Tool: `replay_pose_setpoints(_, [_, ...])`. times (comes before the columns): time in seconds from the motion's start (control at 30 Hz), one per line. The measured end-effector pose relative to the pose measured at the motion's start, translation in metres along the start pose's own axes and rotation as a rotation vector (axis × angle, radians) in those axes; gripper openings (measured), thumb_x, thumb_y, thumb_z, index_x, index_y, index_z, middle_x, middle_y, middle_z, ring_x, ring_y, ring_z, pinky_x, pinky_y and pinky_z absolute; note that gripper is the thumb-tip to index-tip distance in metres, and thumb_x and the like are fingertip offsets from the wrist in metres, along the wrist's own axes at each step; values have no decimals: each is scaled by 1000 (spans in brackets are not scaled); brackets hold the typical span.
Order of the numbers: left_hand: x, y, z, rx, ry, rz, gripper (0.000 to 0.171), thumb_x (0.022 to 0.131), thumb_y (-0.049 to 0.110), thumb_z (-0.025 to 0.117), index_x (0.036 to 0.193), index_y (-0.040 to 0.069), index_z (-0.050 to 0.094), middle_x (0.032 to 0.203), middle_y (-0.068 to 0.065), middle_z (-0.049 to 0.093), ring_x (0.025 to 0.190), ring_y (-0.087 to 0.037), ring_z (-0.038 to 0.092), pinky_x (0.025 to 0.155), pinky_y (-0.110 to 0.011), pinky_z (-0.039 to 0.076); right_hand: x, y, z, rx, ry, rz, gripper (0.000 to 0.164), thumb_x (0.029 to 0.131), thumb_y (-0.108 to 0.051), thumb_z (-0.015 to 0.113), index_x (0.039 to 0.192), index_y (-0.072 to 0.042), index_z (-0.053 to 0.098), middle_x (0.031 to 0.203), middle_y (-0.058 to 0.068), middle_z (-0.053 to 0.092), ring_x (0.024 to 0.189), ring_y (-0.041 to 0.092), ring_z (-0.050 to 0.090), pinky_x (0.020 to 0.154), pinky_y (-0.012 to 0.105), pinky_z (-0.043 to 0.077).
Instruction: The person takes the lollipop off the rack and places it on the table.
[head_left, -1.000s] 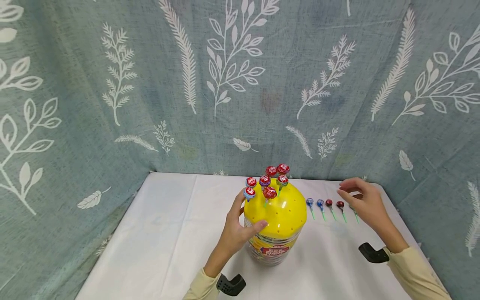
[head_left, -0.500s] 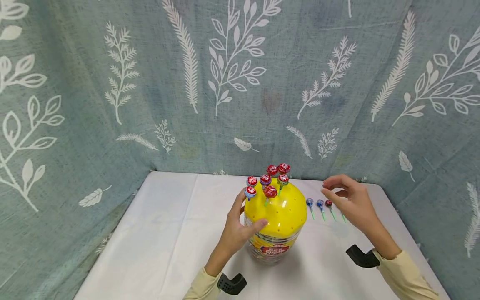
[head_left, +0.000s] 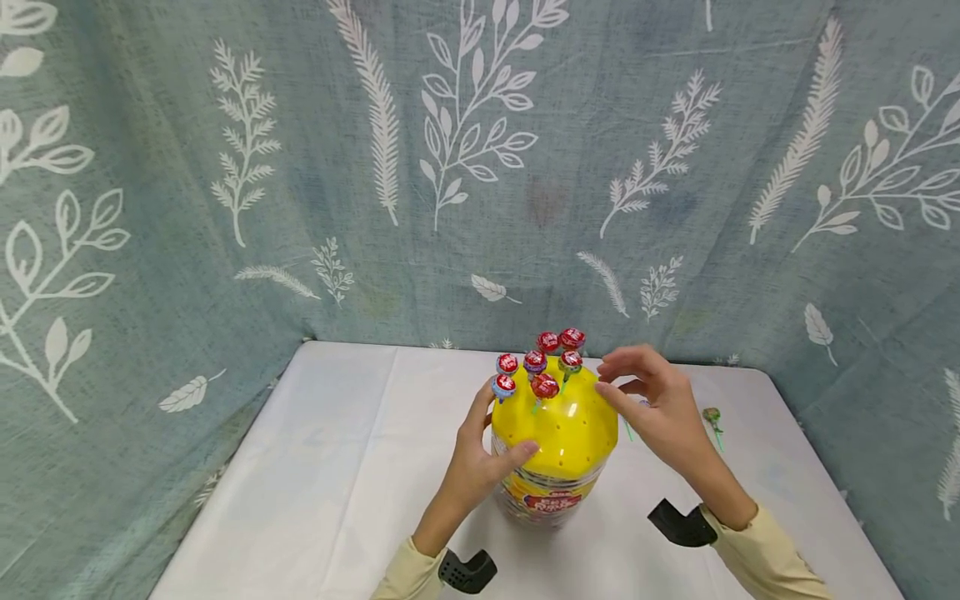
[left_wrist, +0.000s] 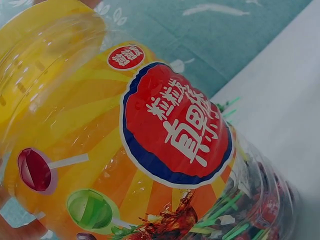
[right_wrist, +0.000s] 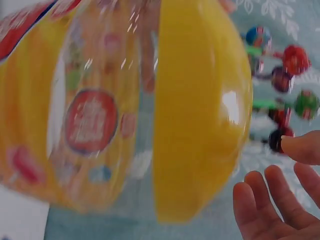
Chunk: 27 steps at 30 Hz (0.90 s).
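Observation:
A clear plastic jar (head_left: pixel 551 500) with a domed yellow lid (head_left: pixel 581 425) stands on the white table. Several wrapped lollipops (head_left: pixel 544 386) stick up from small holes in the lid's far and left part. My left hand (head_left: pixel 476 467) grips the lid's left side, its thumb lying on the dome. Beside the lid's right edge is my right hand (head_left: pixel 660 408), fingers bent loosely with nothing visible between them and the thumb. In the right wrist view, this hand's fingers (right_wrist: pixel 275 200) show a gap to the thumb. Loose lollipops lie partly hidden behind it.
A green-wrapped lollipop (head_left: pixel 712 417) lies on the table (head_left: pixel 300 467) to the right. Through the jar's lower wall, several lollipops (left_wrist: pixel 265 205) show inside. A patterned grey-green cloth (head_left: pixel 405 208) hangs behind and at both sides.
My right hand has moved left from over the right end of the lollipop row to the lid's edge, uncovering the green lollipop. The left hand keeps its hold on the lid.

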<state>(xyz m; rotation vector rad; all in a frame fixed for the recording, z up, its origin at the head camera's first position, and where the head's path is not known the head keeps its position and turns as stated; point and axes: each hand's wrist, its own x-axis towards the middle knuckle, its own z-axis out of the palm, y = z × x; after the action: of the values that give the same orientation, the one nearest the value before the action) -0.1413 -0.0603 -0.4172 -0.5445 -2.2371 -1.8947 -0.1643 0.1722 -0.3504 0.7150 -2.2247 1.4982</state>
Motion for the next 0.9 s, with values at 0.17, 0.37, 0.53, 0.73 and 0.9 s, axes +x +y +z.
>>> replay_pose_setpoints(0.17, [0, -5, 1, 0, -1, -2, 79, 81, 30, 69, 148, 22, 28, 147, 3, 37, 133, -19, 34, 104, -55, 28, 3, -11, 15, 51, 10, -38, 38, 80, 11, 67, 114, -3, 56, 102, 9, 61, 90, 20, 61, 74, 22, 53])
replay_pose_setpoints(0.37, [-2, 5, 0, 1, 2, -1, 78, 81, 28, 68, 148, 17, 28, 147, 0, 37, 132, -21, 35, 104, -55, 30, 7, -17, 31, 82, 42, -75, 45, 78, 13, 68, 118, -2, 54, 108, 8, 60, 94, 17, 61, 76, 23, 53])
replay_pose_setpoints(0.53, [-2, 4, 1, 3, 7, 5, 78, 82, 31, 68, 148, 18, 28, 147, 1, 37, 132, -20, 35, 104, -55, 29, 9, -19, 40, 103, 57, -108, 48, 78, 14, 67, 121, -2, 51, 108, 9, 61, 95, 22, 62, 78, 26, 54])
replay_pose_setpoints(0.73, [-2, 4, 2, 5, 4, 3, 78, 82, 31, 68, 148, 18, 28, 147, 2, 37, 132, -20, 35, 104, -55, 29, 7, -17, 45, 83, 85, -129, 45, 79, 16, 64, 119, -2, 53, 108, 9, 61, 90, 25, 64, 79, 24, 53])
replay_pose_setpoints(0.9, [-2, 4, 1, 4, 7, 24, 78, 82, 30, 68, 148, 17, 28, 147, -1, 37, 132, -22, 35, 104, -56, 29, 7, -14, 47, 71, 86, -140, 46, 79, 16, 63, 120, -3, 53, 105, 10, 63, 87, 25, 64, 78, 25, 54])
